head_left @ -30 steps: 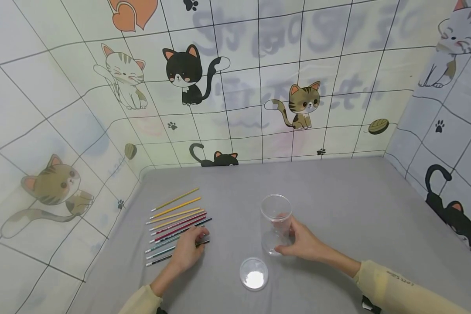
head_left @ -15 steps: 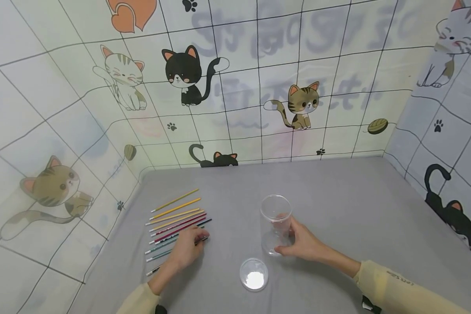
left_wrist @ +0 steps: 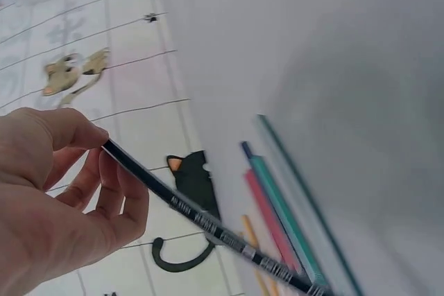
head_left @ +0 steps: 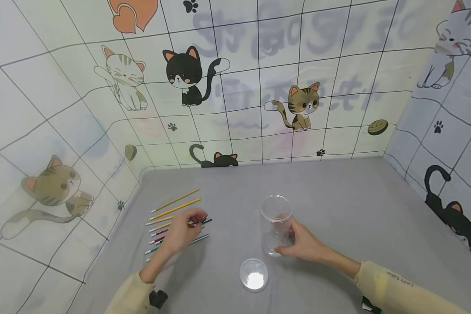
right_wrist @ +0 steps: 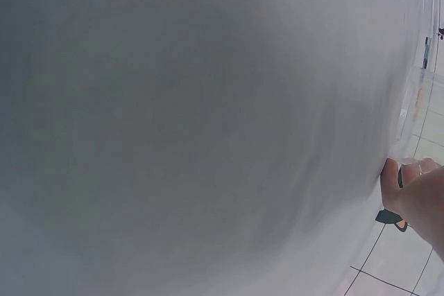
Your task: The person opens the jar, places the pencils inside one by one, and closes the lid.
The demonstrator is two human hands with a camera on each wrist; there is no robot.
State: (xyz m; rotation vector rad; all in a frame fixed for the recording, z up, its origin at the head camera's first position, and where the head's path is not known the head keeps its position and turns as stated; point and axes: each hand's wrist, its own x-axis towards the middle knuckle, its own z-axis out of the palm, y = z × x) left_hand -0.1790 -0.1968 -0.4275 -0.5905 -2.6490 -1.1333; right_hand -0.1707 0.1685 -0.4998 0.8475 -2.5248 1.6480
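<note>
My left hand (head_left: 182, 231) pinches a black pencil (left_wrist: 201, 220) with printed lettering between thumb and fingers. In the left wrist view the pencil slants down from the fingertips, above other pencils. Under and beside that hand lies a row of pencils, among them a yellow pencil (head_left: 175, 208), red ones and teal ones, partly covered by the hand. My right hand (head_left: 306, 242) grips the lower side of a clear, open-topped jar (head_left: 270, 231) standing upright. In the right wrist view, the right hand (right_wrist: 416, 195) shows only at the right edge.
A round clear lid (head_left: 254, 274) lies flat in front of the jar. Grey cloth (head_left: 337, 196) covers the table. A cat-patterned curtain (head_left: 243, 109) rises behind it and along both sides.
My left hand has lifted the black pencil from the near end of the row and carried it slightly away from me, over the other pencils. The right hand and jar have stayed put.
</note>
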